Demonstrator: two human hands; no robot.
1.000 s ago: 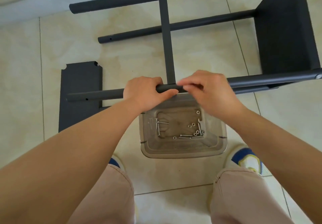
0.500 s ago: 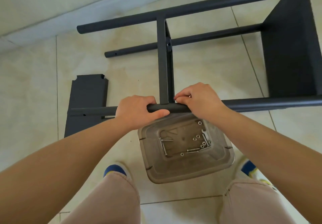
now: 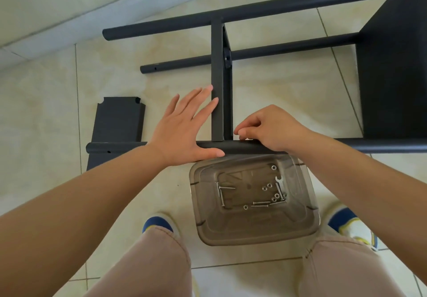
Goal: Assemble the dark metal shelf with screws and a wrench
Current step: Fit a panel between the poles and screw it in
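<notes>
The dark metal shelf frame lies on its side on the tiled floor. Its near tube runs left to right under both hands. My left hand is spread flat, with the thumb lying along the near tube and the fingertips against the middle shelf panel. My right hand is curled at the joint of that panel and the tube, its fingertips pinching a small screw that is mostly hidden. Loose screws, nuts and a small wrench lie in a clear plastic container.
A loose dark shelf panel lies flat on the floor at the left, partly under the near tube. The fitted end panel stands at the right. The container sits between my two shoes. A wall skirting runs along the top left.
My left hand has let go of the near tube and now lies spread open across it. My right hand has stayed at the joint. The view has tilted, so the container appears lower.
</notes>
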